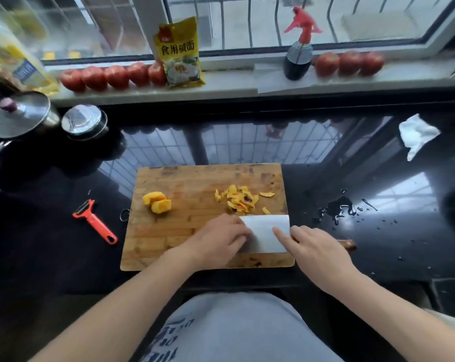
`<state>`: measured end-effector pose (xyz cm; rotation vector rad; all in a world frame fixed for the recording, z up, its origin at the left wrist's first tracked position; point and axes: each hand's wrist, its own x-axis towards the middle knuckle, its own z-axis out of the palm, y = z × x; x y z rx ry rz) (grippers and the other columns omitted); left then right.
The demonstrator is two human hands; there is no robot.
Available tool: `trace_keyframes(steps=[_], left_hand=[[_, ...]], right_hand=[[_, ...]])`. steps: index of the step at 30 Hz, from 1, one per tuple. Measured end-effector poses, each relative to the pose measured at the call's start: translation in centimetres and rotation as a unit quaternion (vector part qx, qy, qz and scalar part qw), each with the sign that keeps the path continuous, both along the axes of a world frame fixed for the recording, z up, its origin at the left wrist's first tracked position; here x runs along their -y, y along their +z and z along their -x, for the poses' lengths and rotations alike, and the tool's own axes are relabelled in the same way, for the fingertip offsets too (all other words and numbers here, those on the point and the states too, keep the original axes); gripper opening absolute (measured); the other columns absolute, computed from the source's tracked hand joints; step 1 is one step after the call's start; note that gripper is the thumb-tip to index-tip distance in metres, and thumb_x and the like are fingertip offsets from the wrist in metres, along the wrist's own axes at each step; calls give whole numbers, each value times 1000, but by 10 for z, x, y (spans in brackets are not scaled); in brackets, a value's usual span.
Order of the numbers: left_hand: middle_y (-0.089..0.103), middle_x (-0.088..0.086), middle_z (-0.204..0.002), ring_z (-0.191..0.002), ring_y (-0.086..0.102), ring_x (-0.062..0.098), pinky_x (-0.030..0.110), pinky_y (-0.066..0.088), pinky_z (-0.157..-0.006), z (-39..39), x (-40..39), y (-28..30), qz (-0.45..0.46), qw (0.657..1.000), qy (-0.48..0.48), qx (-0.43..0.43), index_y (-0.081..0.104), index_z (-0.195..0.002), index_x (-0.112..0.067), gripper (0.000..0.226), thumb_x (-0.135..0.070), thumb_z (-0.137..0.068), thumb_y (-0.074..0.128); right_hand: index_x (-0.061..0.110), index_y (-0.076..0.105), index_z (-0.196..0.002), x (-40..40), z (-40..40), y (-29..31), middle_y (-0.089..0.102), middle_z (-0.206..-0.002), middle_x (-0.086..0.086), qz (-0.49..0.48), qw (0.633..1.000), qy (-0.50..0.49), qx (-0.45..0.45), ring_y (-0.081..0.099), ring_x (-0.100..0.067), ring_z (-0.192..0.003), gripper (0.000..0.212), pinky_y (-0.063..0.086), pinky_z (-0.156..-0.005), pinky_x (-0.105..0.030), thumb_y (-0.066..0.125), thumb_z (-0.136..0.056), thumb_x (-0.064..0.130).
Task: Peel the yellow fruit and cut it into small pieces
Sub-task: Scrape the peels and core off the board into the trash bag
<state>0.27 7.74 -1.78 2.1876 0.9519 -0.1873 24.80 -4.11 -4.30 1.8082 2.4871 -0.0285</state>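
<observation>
Two peeled yellow fruit pieces [157, 202] lie on the left of the wooden cutting board [184, 231]. A heap of yellow peels [240, 199] sits at the board's right. A cleaver [265, 233] lies with its broad blade facing up near the board's front right corner. My right hand [318, 249] grips its handle, index finger stretched along the blade. My left hand [221, 241] lies at the blade's left edge with bent fingers touching it. Anything under that hand is hidden.
An orange peeler [94, 222] lies on the black counter left of the board. Two lidded pots [85, 122] stand at the far left. Spilled water [339, 207] and a crumpled tissue [417, 134] are to the right. Tomatoes [111, 77], a yellow packet [180, 53] and a spray bottle [298, 56] line the windowsill.
</observation>
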Motion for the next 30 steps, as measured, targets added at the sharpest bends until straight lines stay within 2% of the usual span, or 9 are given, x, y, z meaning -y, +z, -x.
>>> trace_keyframes(steps=[6,9,11,13,14,16,18,24,30], left_hand=[[37,-7,-163,-149,29,14,31,20,-123,-22,-16,-14,-68,996,-10,-47,40,-159,-23,48,-33,-112,36],[47,-2,-157,-147,37,17,29,24,-119,-17,-35,-17,-71,982,165,51,48,-153,-19,44,-23,-110,42],[55,3,-149,-141,46,20,31,32,-116,-7,-51,-20,-18,941,321,102,56,-147,-14,40,-18,-109,45],[59,5,-145,-139,50,22,38,37,-118,4,-61,-28,-11,922,372,110,59,-143,-13,38,-20,-108,49],[58,4,-147,-140,48,22,40,36,-119,8,-61,-34,-21,928,359,100,58,-144,-14,39,-23,-108,49],[46,-1,-157,-149,35,18,41,28,-124,10,-54,-55,-32,945,316,71,49,-152,-19,46,-33,-108,48],[30,-7,-167,-157,17,13,42,18,-128,7,-43,-78,-39,954,295,45,36,-159,-26,55,-44,-108,44],[23,-7,-170,-159,7,12,42,10,-130,-24,-47,-112,-94,948,303,38,29,-162,-27,61,-54,-107,33],[36,-2,-166,-158,17,14,40,12,-130,-65,-35,-119,-108,922,359,93,41,-157,-21,72,-57,-98,21]], right_hand=[[10,55,-137,16,-6,-3,49,-83,-3,-34,999,-7,-37,47,-24,-66,79,43,-51,-38,77,-62,-2],[16,58,-132,25,-12,-3,49,-80,1,-16,996,-46,-74,48,-22,-63,70,43,-48,-36,78,-66,3],[21,65,-128,34,-16,-2,53,-79,5,12,982,-140,-128,54,-19,-63,56,47,-48,-35,81,-75,14],[29,70,-119,40,-18,1,59,-80,10,60,926,-280,-248,59,-14,-70,30,52,-59,-35,71,-91,21],[29,72,-106,38,-19,1,62,-78,8,98,866,-355,-339,59,-11,-70,15,52,-63,-38,64,-96,22],[18,66,-87,23,-19,-5,64,-72,-5,145,710,-492,-482,56,-13,-62,19,52,-62,-44,53,-101,19],[10,65,-93,8,-21,-14,62,-71,-9,151,628,-557,-522,53,-17,-59,22,51,-55,-38,47,-104,17],[7,63,-89,-22,-21,-34,59,-65,-7,180,607,-589,-503,49,-19,-53,23,46,-47,-32,46,-101,17],[7,57,-86,-22,-8,-44,60,-69,-8,154,654,-582,-458,51,-24,-55,25,51,-49,-39,46,-98,26]])
